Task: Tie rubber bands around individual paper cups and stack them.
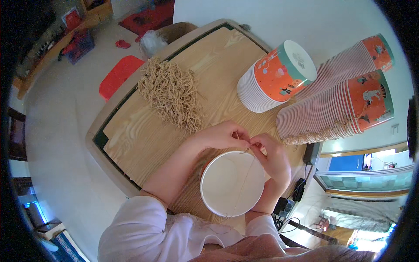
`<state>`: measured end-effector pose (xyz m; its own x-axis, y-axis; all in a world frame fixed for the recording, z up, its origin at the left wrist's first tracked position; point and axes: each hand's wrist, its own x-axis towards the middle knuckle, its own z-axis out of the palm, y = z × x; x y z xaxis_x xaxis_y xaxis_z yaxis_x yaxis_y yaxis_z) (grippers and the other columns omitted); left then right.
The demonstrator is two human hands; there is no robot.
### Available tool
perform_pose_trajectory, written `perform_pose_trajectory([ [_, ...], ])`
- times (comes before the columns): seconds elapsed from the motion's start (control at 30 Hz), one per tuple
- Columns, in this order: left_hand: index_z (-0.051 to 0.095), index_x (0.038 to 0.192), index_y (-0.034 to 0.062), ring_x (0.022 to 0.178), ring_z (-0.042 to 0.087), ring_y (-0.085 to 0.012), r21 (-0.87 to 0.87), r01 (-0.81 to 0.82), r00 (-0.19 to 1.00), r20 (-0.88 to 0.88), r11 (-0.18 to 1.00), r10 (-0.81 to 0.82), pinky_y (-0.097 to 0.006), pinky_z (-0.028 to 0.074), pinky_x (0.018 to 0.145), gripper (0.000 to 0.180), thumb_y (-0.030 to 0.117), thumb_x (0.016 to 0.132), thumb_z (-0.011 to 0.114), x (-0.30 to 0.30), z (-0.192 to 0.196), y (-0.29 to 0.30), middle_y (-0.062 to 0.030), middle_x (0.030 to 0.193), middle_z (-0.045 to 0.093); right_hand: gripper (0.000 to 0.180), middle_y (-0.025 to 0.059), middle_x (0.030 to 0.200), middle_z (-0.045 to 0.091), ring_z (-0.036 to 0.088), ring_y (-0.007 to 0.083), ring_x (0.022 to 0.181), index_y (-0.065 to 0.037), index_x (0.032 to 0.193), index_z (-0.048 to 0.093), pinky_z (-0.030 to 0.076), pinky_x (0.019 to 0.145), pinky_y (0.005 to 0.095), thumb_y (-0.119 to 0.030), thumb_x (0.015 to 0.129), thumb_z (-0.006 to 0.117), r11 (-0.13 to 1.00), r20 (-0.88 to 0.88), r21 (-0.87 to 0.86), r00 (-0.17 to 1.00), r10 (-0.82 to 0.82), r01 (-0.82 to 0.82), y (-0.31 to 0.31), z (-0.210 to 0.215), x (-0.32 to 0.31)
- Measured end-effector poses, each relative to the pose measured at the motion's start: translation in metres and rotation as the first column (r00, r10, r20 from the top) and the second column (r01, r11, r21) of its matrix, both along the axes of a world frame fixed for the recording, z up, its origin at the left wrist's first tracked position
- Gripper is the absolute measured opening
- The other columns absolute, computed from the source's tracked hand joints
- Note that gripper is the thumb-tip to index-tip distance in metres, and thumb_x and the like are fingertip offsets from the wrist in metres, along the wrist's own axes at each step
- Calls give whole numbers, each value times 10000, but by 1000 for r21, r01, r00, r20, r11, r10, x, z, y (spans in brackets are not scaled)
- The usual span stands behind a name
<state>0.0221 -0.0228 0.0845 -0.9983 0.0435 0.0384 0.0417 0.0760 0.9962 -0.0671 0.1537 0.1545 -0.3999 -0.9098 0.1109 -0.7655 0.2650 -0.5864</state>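
Observation:
In front of me stands a white-lined paper bucket [218, 185], its round mouth facing up. A thin tan string [245, 177] runs across that mouth, from the near rim to the far rim. At the far rim my left hand [227, 135] pinches the string between closed fingers. Right beside it, my right hand [275, 157] also has its fingertips closed on the string, almost touching the left ones. A tangled heap of tan strings [170, 94] lies on the table beyond my left forearm.
Nested orange and green paper buckets stand upside down in one stack [273, 76]; two longer stacks [334, 111] lean to its right, the nearer with strings along its side. Black adapters and cables [286, 207] lie at the right. A red stool [120, 76] stands left of the table [135, 144].

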Motion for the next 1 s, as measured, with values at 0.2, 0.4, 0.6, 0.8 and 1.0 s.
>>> perform_pose_trajectory([
  [0.2, 689, 902, 42, 701, 537, -71, 251, 98, 988, 92, 963, -124, -247, 434, 642, 232, 266, 845, 681, -3, -16, 5, 14, 752, 625, 188, 113, 853, 629, 647, 232, 753, -16, 956, 616, 518, 652, 325, 15, 778, 670, 1000, -6, 20, 1000, 12, -12, 0, -1, 3],
  [0.4, 687, 923, 48, 702, 536, -56, 215, 102, 982, 136, 971, -133, -227, 426, 626, 249, 287, 853, 682, -3, -19, 4, 31, 762, 628, 179, 123, 833, 624, 645, 242, 752, -17, 954, 602, 516, 652, 329, 12, 789, 665, 1000, -26, -15, 1000, 15, -15, 1, -1, 2],
  [0.6, 682, 909, 67, 684, 527, -48, 269, 117, 969, 179, 956, -169, -217, 414, 607, 230, 290, 849, 680, -6, -20, 4, 43, 750, 617, 156, 126, 831, 623, 647, 251, 753, -13, 928, 590, 518, 663, 329, 14, 792, 662, 999, -13, -40, 1000, 27, -28, 1, 0, 2],
  [0.8, 658, 913, 69, 683, 530, -47, 350, 135, 962, 178, 927, -207, -210, 417, 609, 201, 260, 851, 669, -6, -27, 3, 42, 774, 618, 171, 121, 832, 619, 646, 254, 753, -17, 928, 589, 518, 666, 333, 18, 781, 668, 999, -22, -36, 1000, 16, -16, 1, 1, 2],
  [1.0, 657, 951, 56, 728, 556, -61, 243, 171, 952, 210, 955, -223, -231, 449, 652, 199, 233, 860, 657, 6, -28, 0, 28, 790, 619, 176, 121, 828, 612, 638, 252, 739, -16, 919, 582, 510, 648, 337, 24, 772, 670, 1000, -36, -30, 999, -1, 0, 2, 3, 4],
])
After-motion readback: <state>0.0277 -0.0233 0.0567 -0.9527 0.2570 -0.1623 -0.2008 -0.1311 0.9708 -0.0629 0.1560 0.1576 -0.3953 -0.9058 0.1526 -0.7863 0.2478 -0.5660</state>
